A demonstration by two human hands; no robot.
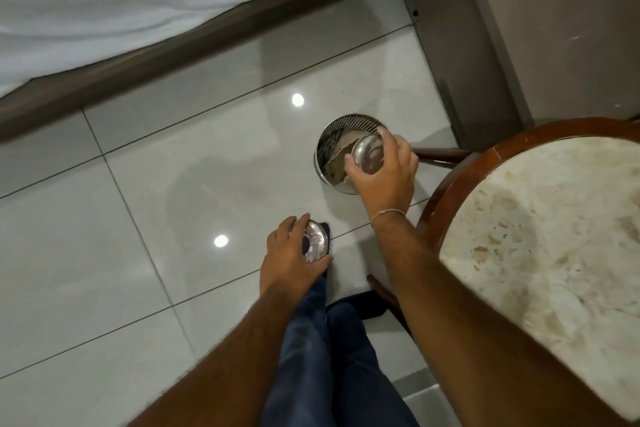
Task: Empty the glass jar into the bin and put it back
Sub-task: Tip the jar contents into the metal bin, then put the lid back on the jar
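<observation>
- Right hand (pixel 382 170) sits right of frame centre, directly over the bin (pixel 332 146).
- Its fingers curl around the jar (pixel 369 153); thumb on the jar's left side, the other fingers over the top and right. Jar held above the bin's mouth, round glass face toward the camera. Cannot tell how it is tilted.
- Bin: round, metal, perforated wall, standing on the tiled floor (pixel 138 218) beside the table (pixel 554 239). Brownish paper-like scraps lie inside it.
- Left hand (pixel 294 253) is at lower centre, well apart from the bin. Fingers curl around a shiny round lid (pixel 315 241), thumb at the lower edge, other fingertips at the upper edge.
- Table, round with a marble top and wood rim, fills lower right; the right forearm passes just beside its rim.
- Bed (pixel 104 10) with a white sheet and wood frame runs across upper left.
- Blue trousers (pixel 329 357) show at bottom centre.
</observation>
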